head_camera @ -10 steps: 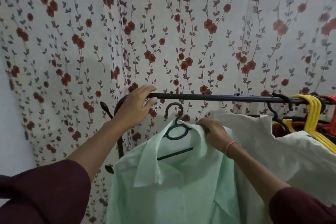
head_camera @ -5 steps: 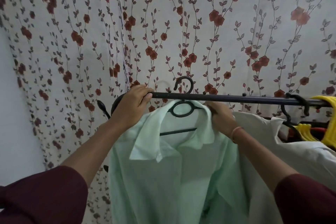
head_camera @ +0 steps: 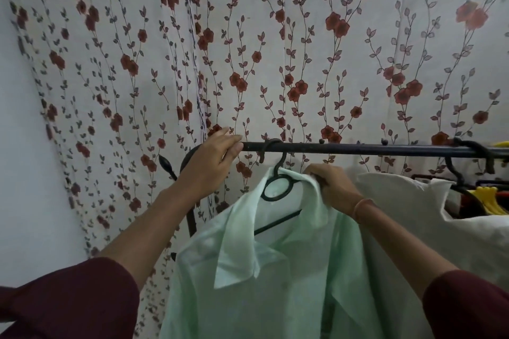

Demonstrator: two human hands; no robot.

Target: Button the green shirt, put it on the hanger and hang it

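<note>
The pale green shirt [head_camera: 275,270] hangs on a black hanger [head_camera: 278,187] whose hook sits over the black clothes rail [head_camera: 358,149]. My left hand [head_camera: 212,162] grips the left end of the rail, fingers curled over it, just left of the hook. My right hand [head_camera: 334,187] pinches the shirt's collar at the hanger's right shoulder. The shirt's front below the collar is partly out of frame, so I cannot see its buttons.
A cream garment [head_camera: 429,217] hangs right beside the green shirt. Further right are yellow hangers [head_camera: 493,201] and another black hook [head_camera: 473,151] on the rail. A floral curtain [head_camera: 275,49] fills the background, and the rail's curved stand [head_camera: 190,217] drops at the left.
The hanger with the green shirt rose from below the rail, and its hook now sits over the rail. My left hand stayed on the rail's end.
</note>
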